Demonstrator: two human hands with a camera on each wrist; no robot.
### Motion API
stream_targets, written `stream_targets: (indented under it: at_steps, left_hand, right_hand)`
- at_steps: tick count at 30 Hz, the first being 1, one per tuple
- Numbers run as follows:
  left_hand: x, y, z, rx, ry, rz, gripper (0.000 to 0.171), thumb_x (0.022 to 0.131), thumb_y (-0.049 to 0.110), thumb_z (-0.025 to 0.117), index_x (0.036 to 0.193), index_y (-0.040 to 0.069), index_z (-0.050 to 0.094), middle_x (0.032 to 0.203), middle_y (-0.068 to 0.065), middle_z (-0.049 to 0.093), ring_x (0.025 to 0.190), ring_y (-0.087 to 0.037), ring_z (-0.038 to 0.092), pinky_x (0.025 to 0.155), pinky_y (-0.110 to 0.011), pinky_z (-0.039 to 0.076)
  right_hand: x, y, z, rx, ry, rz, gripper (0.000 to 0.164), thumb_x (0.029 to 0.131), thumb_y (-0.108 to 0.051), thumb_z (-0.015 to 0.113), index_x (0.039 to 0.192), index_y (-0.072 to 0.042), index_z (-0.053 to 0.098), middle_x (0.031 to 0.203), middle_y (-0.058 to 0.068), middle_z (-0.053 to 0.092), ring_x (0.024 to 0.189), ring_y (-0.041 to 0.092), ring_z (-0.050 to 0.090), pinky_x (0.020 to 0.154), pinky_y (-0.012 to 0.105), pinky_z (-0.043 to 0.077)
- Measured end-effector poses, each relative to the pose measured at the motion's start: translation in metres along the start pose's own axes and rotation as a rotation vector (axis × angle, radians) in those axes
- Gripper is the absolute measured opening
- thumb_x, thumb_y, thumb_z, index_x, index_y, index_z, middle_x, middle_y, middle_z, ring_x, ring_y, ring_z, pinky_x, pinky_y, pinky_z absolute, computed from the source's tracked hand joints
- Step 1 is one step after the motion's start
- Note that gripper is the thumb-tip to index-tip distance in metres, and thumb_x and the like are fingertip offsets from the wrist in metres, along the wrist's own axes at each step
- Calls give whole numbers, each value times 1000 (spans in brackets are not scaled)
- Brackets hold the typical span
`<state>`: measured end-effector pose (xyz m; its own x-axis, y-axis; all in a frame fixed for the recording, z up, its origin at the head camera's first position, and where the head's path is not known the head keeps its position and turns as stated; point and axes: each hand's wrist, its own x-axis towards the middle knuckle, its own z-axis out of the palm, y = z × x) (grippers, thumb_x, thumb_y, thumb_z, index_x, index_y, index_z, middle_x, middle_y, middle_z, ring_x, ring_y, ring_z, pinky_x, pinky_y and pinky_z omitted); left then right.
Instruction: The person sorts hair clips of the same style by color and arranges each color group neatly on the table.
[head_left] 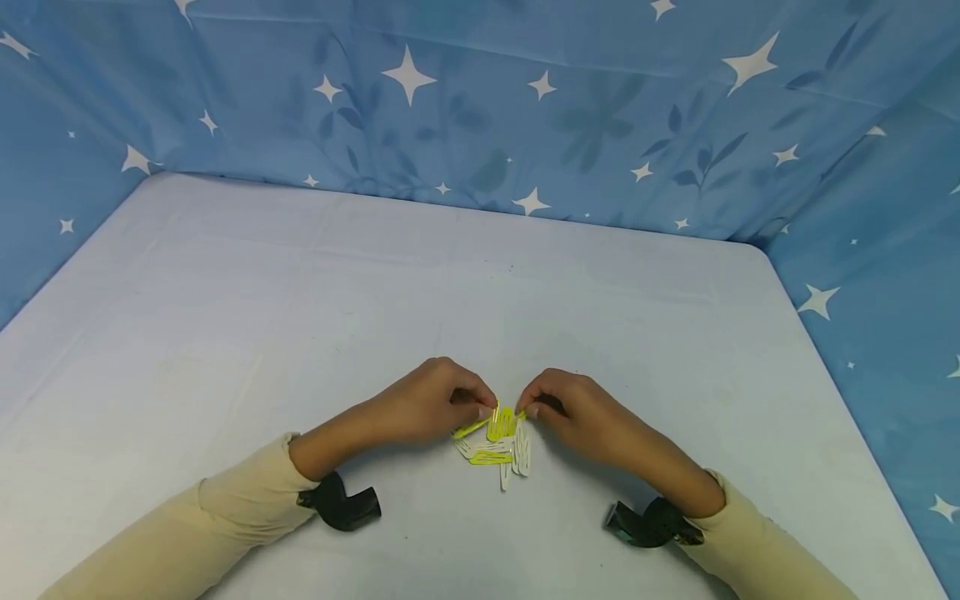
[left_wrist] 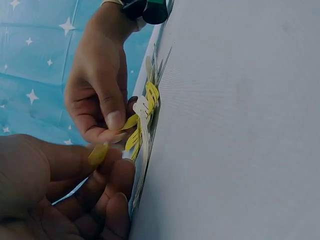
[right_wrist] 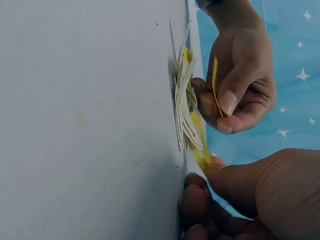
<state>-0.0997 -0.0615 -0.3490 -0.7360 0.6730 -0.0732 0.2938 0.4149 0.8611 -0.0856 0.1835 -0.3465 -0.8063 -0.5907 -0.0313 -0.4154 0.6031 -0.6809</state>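
A small pile of yellow and white snap hair clips lies on the table, with a yellow clip (head_left: 491,458) at the front and white clips (head_left: 522,454) along its right side. My left hand (head_left: 427,404) pinches a yellow hair clip (right_wrist: 215,82) between thumb and forefinger, just above the pile's left edge. From the other side, my right hand (head_left: 588,417) pinches the end of another yellow hair clip (left_wrist: 131,122) at the pile's upper right. Whether that clip is fully off the pile I cannot tell. Several clips overlap, so some are partly hidden.
A white cloth covers the table (head_left: 300,275). Blue star-patterned fabric (head_left: 480,108) hangs behind it and at both sides. Dark wrist cameras (head_left: 348,504) sit below both forearms, close to the tabletop.
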Motion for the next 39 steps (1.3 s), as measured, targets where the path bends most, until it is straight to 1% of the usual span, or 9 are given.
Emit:
stream_targets:
  at_steps: [5, 9, 12, 16, 23, 27, 33, 37, 39]
  left_hand:
    - [0, 1, 0, -62, 23, -36, 20, 92, -2, 62, 109, 2, 72, 99, -1, 69, 62, -13, 62, 59, -27, 51]
    - [1, 2, -1, -20, 34, -21, 24, 89, -5, 63, 110, 1, 72, 104, -2, 70, 79, -10, 64, 71, -27, 51]
    - [1, 2, -2, 3, 44, -31, 23, 87, -3, 66, 107, 4, 74, 101, 2, 70, 90, -7, 62, 79, -26, 50]
    - [2, 4, -4, -23, 55, -57, 20, 85, -2, 69, 103, 4, 75, 95, 4, 70, 83, -9, 61, 75, -26, 50]
    - [1, 4, -5, -35, 84, -43, 21, 83, -4, 72, 104, 0, 74, 93, 2, 70, 77, -10, 59, 70, -24, 50]
    - [1, 4, -5, -31, 99, -27, 19, 83, -4, 71, 101, 1, 74, 89, 2, 69, 74, -10, 58, 68, -24, 49]
    - [2, 3, -4, -27, 129, -12, 13, 83, -3, 72, 94, 4, 73, 83, 3, 67, 71, -11, 58, 67, -26, 50]
    - [3, 2, -5, -24, 142, -16, 12, 84, -2, 72, 93, 6, 72, 81, 3, 65, 72, -12, 58, 68, -27, 50]
    - [3, 1, -6, -24, 149, -22, 11, 84, -1, 71, 92, 6, 72, 82, 4, 65, 73, -12, 58, 67, -27, 50]
  right_hand:
    - [1, 0, 0, 12, 27, 24, 12, 94, -4, 63, 98, -13, 69, 92, -6, 64, 76, 11, 51, 67, 26, 45]
    - [2, 2, 0, 29, 67, 37, 17, 92, 1, 64, 100, -12, 71, 93, -6, 65, 77, 13, 52, 66, 26, 46]
    - [2, 2, 0, 38, 94, 42, 21, 89, 5, 65, 101, -11, 71, 92, -5, 64, 75, 14, 51, 63, 25, 45]
    - [1, 2, 0, 26, 114, 55, 25, 86, 7, 66, 104, -10, 71, 90, -5, 62, 73, 15, 50, 61, 25, 44]
    - [2, 2, 2, 13, 128, 103, 24, 86, 4, 68, 105, -10, 71, 86, -5, 60, 71, 14, 51, 60, 24, 45]
    - [2, 3, 2, 18, 134, 74, 24, 85, 6, 68, 102, -12, 72, 86, -5, 60, 71, 14, 51, 61, 25, 45]
    - [3, 6, 1, 13, 150, -20, 34, 84, 10, 68, 113, -9, 72, 92, -5, 61, 76, 13, 51, 65, 25, 45]
    - [4, 6, 1, 19, 163, -31, 38, 84, 10, 68, 118, -7, 70, 90, -5, 60, 75, 12, 52, 66, 25, 47]
    - [4, 6, 1, 56, 166, -21, 39, 84, 11, 67, 120, -5, 68, 90, -2, 60, 75, 12, 55, 67, 25, 49]
